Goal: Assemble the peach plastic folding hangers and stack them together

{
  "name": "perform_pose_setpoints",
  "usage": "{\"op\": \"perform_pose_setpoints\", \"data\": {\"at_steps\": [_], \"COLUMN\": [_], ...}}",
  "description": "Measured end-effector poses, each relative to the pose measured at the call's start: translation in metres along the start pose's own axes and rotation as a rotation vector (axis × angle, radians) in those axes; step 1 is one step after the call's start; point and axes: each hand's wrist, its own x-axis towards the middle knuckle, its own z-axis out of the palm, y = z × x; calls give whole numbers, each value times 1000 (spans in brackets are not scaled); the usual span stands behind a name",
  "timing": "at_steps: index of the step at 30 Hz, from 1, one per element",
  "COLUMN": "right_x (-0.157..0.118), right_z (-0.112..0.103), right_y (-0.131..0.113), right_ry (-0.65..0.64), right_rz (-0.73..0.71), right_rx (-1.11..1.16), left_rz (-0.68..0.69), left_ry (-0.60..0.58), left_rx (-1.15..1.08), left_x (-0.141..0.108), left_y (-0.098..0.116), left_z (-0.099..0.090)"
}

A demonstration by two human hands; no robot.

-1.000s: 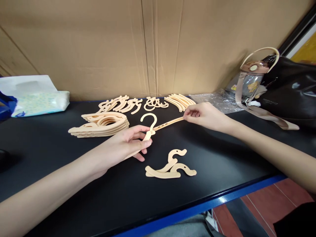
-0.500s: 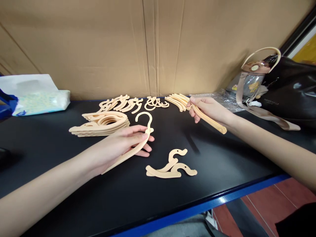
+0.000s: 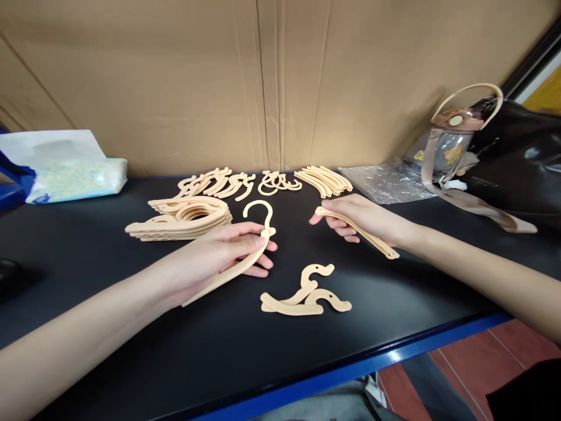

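Our left hand (image 3: 239,248) pinches the hook piece (image 3: 232,270), centre, long axis slanting lower-left to upper-right; our right hand (image 3: 363,219) grips an arm piece (image 3: 357,231) sloping down rightward.

The left hand (image 3: 236,248) gripped a cream arm piece joined to a hook (image 3: 263,211). The right hand (image 3: 359,219) held a slotted strip (image 3: 362,232), tilted. Loose curved pieces (image 3: 304,295) lay between and below the hands on the black table (image 3: 210,362); stacked hanger parts (image 3: 184,219) stood near the left wrist.

On the table (image 3: 394,304), stacked hangers (image 3: 188,225) lie left, loose curved pieces (image 3: 302,298) front centre; bottle (image 3: 453,146) right, beside a bag (image 3: 521,169).
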Motion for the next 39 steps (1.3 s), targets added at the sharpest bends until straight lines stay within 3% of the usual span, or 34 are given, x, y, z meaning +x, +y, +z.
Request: {"op": "perform_pose_setpoints", "data": {"at_steps": [4,11,16,24,30,35,39], "right_x": [-3,-13,-20,-17,-17,-17,-17], "right_z": [4,22,33,36,38,38,39], "right_y": [-4,-4,-3,5,8,9,11], "right_ry": [-11,53,47,-95,-43,-31,-35], "right_rz": [-54,-244,-294,-327,-375,-514,-568], "right_rx": [-71,-391,-591,-380,-418,-602,-646], "left_rz": [2,-11,-14,-22,12,17,0], "left_ry": [-42,-88,-116,-117,-64,-2,-52], "left_rx": [25,38,52,62,100,131,166], "left_x": [0,3,2,0,0,-2,-4], "left_y": [0,1,2,1,2,3,4], "left_z": [-1,-2,0,0,6,11,12]}}
